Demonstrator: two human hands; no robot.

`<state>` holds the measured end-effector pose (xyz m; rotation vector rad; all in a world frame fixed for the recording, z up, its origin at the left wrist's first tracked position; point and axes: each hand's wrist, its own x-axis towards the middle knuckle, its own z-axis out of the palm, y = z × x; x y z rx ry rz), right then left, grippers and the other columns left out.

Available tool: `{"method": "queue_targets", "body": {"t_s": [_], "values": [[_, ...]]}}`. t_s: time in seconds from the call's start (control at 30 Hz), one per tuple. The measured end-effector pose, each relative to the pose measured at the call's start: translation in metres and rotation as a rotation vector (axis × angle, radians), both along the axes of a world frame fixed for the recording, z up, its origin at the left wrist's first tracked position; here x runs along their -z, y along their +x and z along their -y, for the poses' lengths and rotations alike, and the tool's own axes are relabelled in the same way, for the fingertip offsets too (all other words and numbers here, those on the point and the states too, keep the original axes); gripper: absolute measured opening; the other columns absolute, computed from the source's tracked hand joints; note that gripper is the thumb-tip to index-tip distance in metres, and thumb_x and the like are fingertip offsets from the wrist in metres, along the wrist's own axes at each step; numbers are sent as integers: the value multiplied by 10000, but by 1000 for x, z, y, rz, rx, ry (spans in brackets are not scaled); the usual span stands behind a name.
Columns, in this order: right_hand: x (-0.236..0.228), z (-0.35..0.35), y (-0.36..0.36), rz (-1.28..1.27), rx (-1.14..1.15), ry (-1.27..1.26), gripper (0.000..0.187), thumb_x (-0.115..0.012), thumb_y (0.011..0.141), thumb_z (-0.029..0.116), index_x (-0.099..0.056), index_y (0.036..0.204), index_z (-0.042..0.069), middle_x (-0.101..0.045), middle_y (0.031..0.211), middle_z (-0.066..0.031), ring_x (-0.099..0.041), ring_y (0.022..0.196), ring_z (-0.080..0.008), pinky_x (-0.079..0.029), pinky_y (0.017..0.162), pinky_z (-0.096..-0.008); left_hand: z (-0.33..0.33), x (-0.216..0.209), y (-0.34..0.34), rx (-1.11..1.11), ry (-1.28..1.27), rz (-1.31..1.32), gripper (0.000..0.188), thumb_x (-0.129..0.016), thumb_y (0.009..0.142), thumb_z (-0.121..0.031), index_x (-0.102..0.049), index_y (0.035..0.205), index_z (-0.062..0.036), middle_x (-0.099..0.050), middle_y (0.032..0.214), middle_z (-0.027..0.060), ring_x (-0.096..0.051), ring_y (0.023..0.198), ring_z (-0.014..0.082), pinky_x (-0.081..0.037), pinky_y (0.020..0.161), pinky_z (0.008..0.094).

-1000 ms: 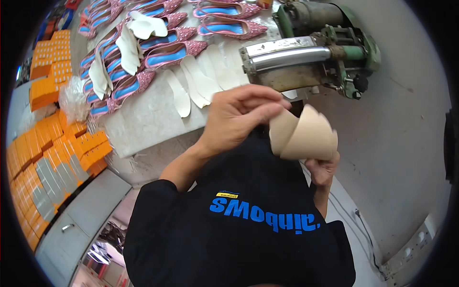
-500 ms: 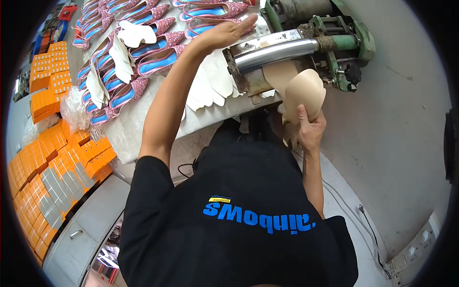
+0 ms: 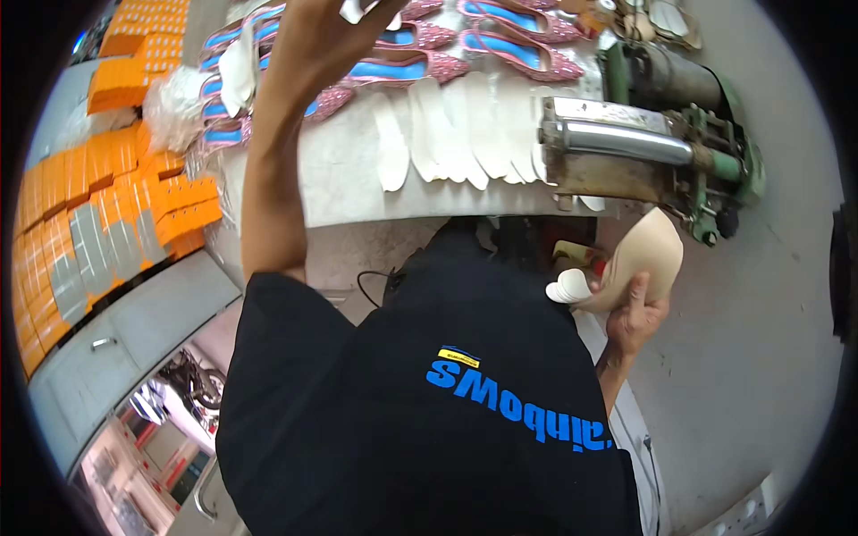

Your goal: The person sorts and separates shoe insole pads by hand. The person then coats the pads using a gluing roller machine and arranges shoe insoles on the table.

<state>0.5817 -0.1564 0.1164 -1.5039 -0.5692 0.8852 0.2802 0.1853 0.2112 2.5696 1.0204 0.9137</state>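
My right hand [image 3: 639, 317] is wrapped round a curved stack of beige insoles [image 3: 648, 255], thumb on top, in front of the table's right part. Their small rounded ends [image 3: 568, 287] fan out to the left. High at the upper edge is my left hand [image 3: 326, 45], its thumb spread away from the fingers; the fingertips are cut off by the picture's edge. A white piece [image 3: 356, 11] shows between thumb and fingers, among the shoes. Below these, white insoles [image 3: 469, 129] lie in an overlapping row on the table [image 3: 344, 170].
Pink glittery shoes [image 3: 523, 54] with blue insides cover the table's far part. A green machine with a shiny metal roller [image 3: 626, 141] stands at the table's right end, near the wall [image 3: 760, 357]. Orange boxes [image 3: 85, 214] are stacked at left above a grey cabinet [image 3: 134, 339].
The view has shifted leftward. My left hand has left the machine's side and reached up over the shoes. My right hand has drawn the beige insoles away from the machine's roller.
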Motion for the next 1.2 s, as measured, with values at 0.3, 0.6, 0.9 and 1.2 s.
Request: {"method": "queue_targets", "body": {"t_s": [0.3, 0.6, 0.9, 1.2], "values": [[-4, -30, -18, 16, -155, 54, 311, -551, 987, 170, -523, 1191, -62, -640, 1019, -181, -672, 761, -235, -603, 503, -353, 130, 229, -185, -72, -299, -490, 64, -639, 798, -67, -590, 831, -41, -543, 854, 110, -549, 874, 318, -485, 740, 408], [-5, -29, -17, 17, -237, 77, 314, -540, 992, 168, -538, 1176, -86, -649, 1030, -190, -674, 786, -238, -599, 616, -355, 157, 233, -165, -194, -517, -339, 443, -812, 705, -354, -573, 838, -5, -532, 892, 120, -508, 955, 306, -477, 764, 414], [-21, -10, -27, -6, -504, 266, 458, -820, 777, 99, -605, 1159, -33, -649, 1106, -130, -616, 990, -208, -468, 902, -342, 169, 34, 70, 384, -1726, 913, 414, -677, 919, -223, -587, 1227, 38, -664, 1181, 125, -619, 1115, 189, -510, 936, 309], [-12, -8, 6, 151, 61, -103, 238, -606, 928, 48, -626, 1136, -64, -681, 1054, -104, -627, 1003, -157, -475, 905, -303, 138, 33, 149, 331, -576, 533, 251, -675, 861, -5, -642, 1110, -9, -725, 960, 117, -711, 821, 158, -570, 746, 290]]}}
